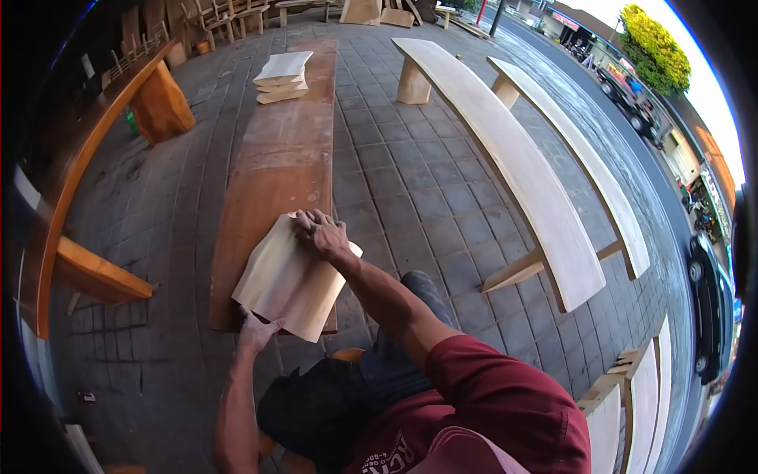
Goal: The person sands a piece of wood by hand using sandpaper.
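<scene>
A pale, curved wooden board (288,280) lies tilted on the near part of a long reddish-brown bench (280,178). My left hand (260,328) grips its near edge, the thumb along the edge and the other fingers mostly hidden. Over the far right corner, my right hand (321,233) is closed with bent fingers; whether anything small is under them cannot be seen. Farther up the bench sits a small stack of similar pale pieces (283,77).
Two long pale benches (513,158) (580,142) stand to the right, with more pale boards (643,403) at the lower right. An orange-brown bench (95,118) is on the left. Chairs (225,17) and planks (362,11) stand at the back. Vehicles (707,300) line the road.
</scene>
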A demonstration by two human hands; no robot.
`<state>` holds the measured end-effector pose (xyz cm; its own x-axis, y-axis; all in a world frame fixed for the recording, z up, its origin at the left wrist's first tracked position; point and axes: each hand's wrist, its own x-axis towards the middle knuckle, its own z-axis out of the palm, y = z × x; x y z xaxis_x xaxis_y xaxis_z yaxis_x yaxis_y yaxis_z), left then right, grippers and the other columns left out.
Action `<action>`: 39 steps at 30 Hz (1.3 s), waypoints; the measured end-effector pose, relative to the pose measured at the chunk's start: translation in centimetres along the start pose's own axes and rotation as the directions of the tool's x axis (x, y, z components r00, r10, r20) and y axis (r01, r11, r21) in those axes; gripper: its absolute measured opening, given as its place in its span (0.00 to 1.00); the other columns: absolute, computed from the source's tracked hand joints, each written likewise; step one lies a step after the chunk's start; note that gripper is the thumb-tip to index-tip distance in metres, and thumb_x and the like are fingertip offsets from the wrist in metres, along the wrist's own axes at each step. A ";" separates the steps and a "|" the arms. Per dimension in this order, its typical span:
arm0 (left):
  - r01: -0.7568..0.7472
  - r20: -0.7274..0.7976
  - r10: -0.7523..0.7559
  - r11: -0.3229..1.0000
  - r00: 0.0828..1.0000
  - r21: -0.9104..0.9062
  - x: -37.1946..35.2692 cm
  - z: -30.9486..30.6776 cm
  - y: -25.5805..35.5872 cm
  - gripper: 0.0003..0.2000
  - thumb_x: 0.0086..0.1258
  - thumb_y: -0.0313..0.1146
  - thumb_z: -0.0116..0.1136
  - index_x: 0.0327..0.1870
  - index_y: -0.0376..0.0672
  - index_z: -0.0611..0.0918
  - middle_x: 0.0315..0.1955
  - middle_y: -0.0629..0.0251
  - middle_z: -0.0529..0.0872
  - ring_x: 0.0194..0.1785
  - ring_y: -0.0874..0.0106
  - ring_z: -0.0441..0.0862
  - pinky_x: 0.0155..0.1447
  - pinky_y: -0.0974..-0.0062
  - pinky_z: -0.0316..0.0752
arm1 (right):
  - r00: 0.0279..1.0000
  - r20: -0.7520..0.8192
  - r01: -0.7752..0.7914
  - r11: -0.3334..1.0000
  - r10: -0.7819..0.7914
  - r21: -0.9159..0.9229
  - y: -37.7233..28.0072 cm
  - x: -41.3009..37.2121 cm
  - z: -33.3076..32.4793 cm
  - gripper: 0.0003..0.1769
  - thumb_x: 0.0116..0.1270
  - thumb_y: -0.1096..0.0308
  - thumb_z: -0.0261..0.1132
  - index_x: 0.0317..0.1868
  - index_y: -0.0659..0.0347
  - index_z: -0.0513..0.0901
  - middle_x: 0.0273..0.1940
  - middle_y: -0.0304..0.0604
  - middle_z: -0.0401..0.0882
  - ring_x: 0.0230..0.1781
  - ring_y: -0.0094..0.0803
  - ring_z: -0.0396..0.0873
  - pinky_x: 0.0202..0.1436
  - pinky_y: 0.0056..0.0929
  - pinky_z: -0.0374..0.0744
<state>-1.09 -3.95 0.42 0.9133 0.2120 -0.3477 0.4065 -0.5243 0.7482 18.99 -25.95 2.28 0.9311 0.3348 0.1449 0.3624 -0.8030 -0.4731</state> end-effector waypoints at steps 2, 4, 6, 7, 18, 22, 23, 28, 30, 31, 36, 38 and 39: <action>0.124 0.037 -0.123 0.992 0.992 -0.008 -0.3 -0.2 1.5 0.64 0.56 0.45 0.78 0.73 0.16 0.36 0.57 0.37 0.81 0.59 0.56 0.82 0.65 0.68 0.74 | 1.000 -0.029 -0.009 1.000 0.009 0.010 -0.1 -0.3 0.5 0.30 0.75 0.48 0.54 0.75 0.39 0.64 0.69 0.38 0.70 0.68 0.40 0.70 0.63 0.50 0.68; 0.187 0.074 -0.184 0.982 0.980 -0.027 -0.8 -0.7 2.5 0.64 0.56 0.45 0.78 0.73 0.17 0.37 0.57 0.37 0.81 0.59 0.56 0.82 0.64 0.67 0.75 | 0.999 -0.035 -0.004 0.997 0.006 0.073 -0.4 -0.7 0.8 0.30 0.75 0.50 0.53 0.75 0.41 0.65 0.67 0.39 0.72 0.67 0.39 0.71 0.62 0.45 0.69; 0.184 0.118 -0.177 0.981 0.977 -0.057 -0.8 -0.8 2.9 0.63 0.56 0.45 0.78 0.74 0.18 0.38 0.58 0.37 0.81 0.60 0.54 0.81 0.65 0.66 0.74 | 1.000 -0.029 0.010 1.000 -0.010 0.010 -0.5 -1.5 0.9 0.31 0.74 0.54 0.53 0.77 0.40 0.63 0.66 0.40 0.72 0.65 0.39 0.72 0.62 0.44 0.70; 0.109 0.068 -0.109 0.994 0.992 -0.003 -0.3 -0.7 2.1 0.63 0.56 0.45 0.78 0.74 0.19 0.38 0.58 0.37 0.80 0.61 0.53 0.81 0.65 0.66 0.73 | 1.000 -0.026 0.014 1.000 -0.015 -0.025 -0.3 -2.0 0.9 0.32 0.74 0.56 0.53 0.77 0.40 0.61 0.65 0.41 0.72 0.65 0.40 0.72 0.62 0.43 0.70; -0.017 0.042 0.010 0.985 0.999 0.174 1.1 -0.8 0.7 0.65 0.57 0.45 0.77 0.75 0.23 0.32 0.62 0.36 0.78 0.65 0.52 0.77 0.69 0.67 0.70 | 0.968 -0.179 0.161 0.983 -0.174 -0.083 -1.9 -6.9 1.6 0.30 0.73 0.47 0.54 0.70 0.53 0.72 0.82 0.52 0.45 0.81 0.45 0.49 0.73 0.57 0.56; -0.006 0.041 0.000 0.990 0.999 0.143 0.8 -0.8 0.6 0.64 0.58 0.43 0.76 0.76 0.24 0.32 0.62 0.38 0.78 0.65 0.52 0.78 0.69 0.66 0.71 | 0.962 -0.034 0.267 0.960 -0.271 -0.081 -2.4 -6.7 0.3 0.25 0.76 0.50 0.52 0.67 0.47 0.75 0.81 0.50 0.49 0.81 0.45 0.50 0.74 0.58 0.56; -0.007 0.056 0.001 0.995 0.998 0.102 0.8 -0.8 0.8 0.64 0.57 0.42 0.76 0.76 0.26 0.33 0.62 0.39 0.78 0.65 0.53 0.78 0.68 0.66 0.71 | 0.949 0.017 0.316 0.946 -0.316 -0.069 -2.2 -6.7 0.5 0.24 0.76 0.51 0.52 0.67 0.46 0.75 0.80 0.50 0.51 0.81 0.45 0.50 0.74 0.58 0.56; -0.054 0.156 0.066 0.995 0.985 -0.080 1.4 -1.1 1.0 0.61 0.56 0.38 0.77 0.78 0.32 0.38 0.64 0.44 0.78 0.66 0.54 0.78 0.68 0.64 0.71 | 0.873 -0.025 0.488 0.873 -0.488 -0.011 -3.4 -6.0 5.0 0.22 0.75 0.52 0.52 0.65 0.41 0.77 0.80 0.43 0.55 0.80 0.41 0.54 0.74 0.59 0.55; -0.029 0.090 0.033 0.999 0.995 -0.046 1.1 -0.9 1.2 0.61 0.55 0.39 0.77 0.78 0.33 0.39 0.64 0.44 0.78 0.67 0.54 0.77 0.69 0.64 0.71 | 0.842 -0.028 0.538 0.843 -0.538 -0.008 -5.5 -6.8 6.0 0.22 0.73 0.52 0.53 0.64 0.40 0.78 0.80 0.40 0.56 0.80 0.40 0.55 0.73 0.59 0.56; -0.007 0.057 0.009 1.000 0.998 -0.030 0.8 -0.9 1.1 0.60 0.55 0.39 0.77 0.79 0.34 0.40 0.64 0.45 0.78 0.67 0.54 0.77 0.69 0.64 0.71 | 0.836 -0.004 0.548 0.836 -0.548 0.026 -7.8 -7.7 5.1 0.22 0.73 0.52 0.53 0.64 0.40 0.79 0.80 0.39 0.57 0.80 0.40 0.55 0.73 0.59 0.56; 0.086 0.029 -0.085 0.995 0.996 -0.053 2.2 0.2 -2.7 0.56 0.57 0.37 0.77 0.78 0.34 0.44 0.69 0.47 0.72 0.64 0.56 0.79 0.69 0.65 0.73 | 0.801 0.037 0.594 0.800 -0.598 0.084 -9.1 -7.7 5.5 0.22 0.72 0.51 0.55 0.63 0.39 0.80 0.78 0.38 0.60 0.81 0.39 0.53 0.71 0.55 0.56; 0.105 -0.005 -0.105 0.990 0.994 0.096 -0.4 0.7 0.6 0.57 0.56 0.38 0.77 0.78 0.34 0.43 0.67 0.46 0.73 0.64 0.56 0.79 0.69 0.65 0.73 | 0.791 0.081 0.603 0.795 -0.606 0.061 -8.9 -7.8 4.5 0.21 0.72 0.50 0.55 0.63 0.38 0.80 0.79 0.37 0.59 0.81 0.38 0.53 0.71 0.55 0.56; 0.118 -0.025 -0.115 0.979 0.993 0.167 -1.5 0.8 2.5 0.58 0.55 0.38 0.77 0.77 0.34 0.43 0.66 0.46 0.74 0.63 0.56 0.79 0.69 0.65 0.73 | 0.784 0.104 0.611 0.790 -0.613 0.048 -9.0 -7.8 4.0 0.21 0.72 0.50 0.55 0.63 0.38 0.80 0.79 0.36 0.58 0.81 0.38 0.53 0.71 0.56 0.56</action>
<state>-1.47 -6.19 2.36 0.8608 0.2919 -0.4170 0.5016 -0.6260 0.5971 8.29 -19.34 1.95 0.5032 0.8053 0.3135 0.8534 -0.4059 -0.3271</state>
